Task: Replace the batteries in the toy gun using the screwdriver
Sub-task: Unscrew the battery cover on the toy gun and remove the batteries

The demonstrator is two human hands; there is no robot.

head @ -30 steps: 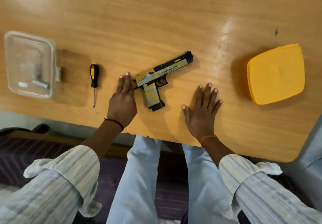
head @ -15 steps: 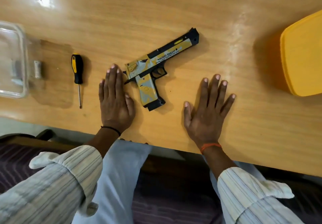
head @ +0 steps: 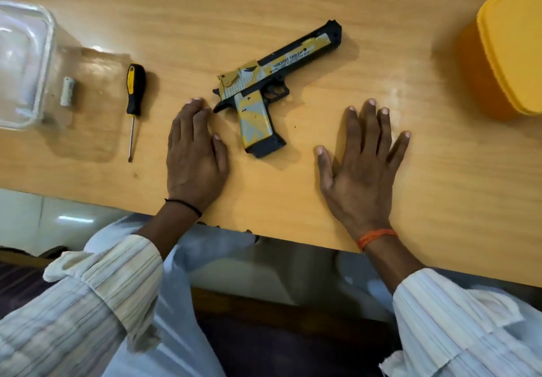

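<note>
A yellow, grey and black toy gun (head: pixel 272 83) lies flat on the wooden table (head: pixel 264 1), muzzle to the upper right, grip toward me. My left hand (head: pixel 195 153) rests flat on the table just left of the gun's rear, fingers together, apart from the grip. My right hand (head: pixel 363 162) lies flat to the right of the gun, fingers spread, holding nothing. A black and yellow screwdriver (head: pixel 134 98) lies left of my left hand, tip toward me. A small whitish battery (head: pixel 67 91) lies further left.
A clear plastic container (head: pixel 26 65) stands at the far left beside the battery. A yellow plastic box (head: pixel 510 54) stands at the far right. The table's front edge runs just under my wrists, with my lap below it.
The view has shifted closer and slightly right. Both hands stay flat on the table beside the gun; the gun and screwdriver have not moved.
</note>
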